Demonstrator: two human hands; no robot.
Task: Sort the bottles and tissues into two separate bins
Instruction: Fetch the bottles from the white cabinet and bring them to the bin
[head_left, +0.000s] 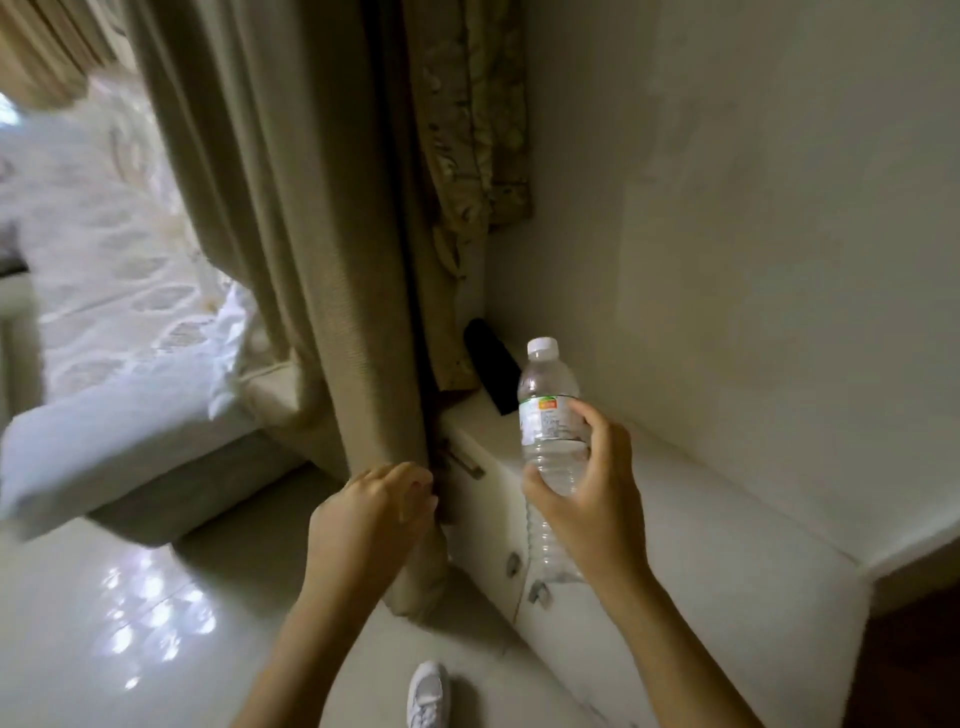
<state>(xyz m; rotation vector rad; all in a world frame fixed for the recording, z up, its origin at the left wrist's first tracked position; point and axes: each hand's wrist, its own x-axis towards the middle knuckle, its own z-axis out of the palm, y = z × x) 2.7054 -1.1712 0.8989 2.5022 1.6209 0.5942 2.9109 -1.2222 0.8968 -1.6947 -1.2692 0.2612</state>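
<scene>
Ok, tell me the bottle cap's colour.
White, on the clear bottle in the right hand; head view.

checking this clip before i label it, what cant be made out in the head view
- Bins and tissues: none in the head view.
- Left hand fingertips: curled behind the curtain edge.
- Bottle contents: too blurred to tell.
- Dark object on the ledge: partly behind the bottle, unidentifiable.
- Right hand grips the bottle.

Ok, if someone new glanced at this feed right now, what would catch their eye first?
The clear plastic water bottle with its white cap, held upright in the right hand at centre, above the white cabinet. Next, the left hand gripping the beige curtain. No bins show.
</scene>
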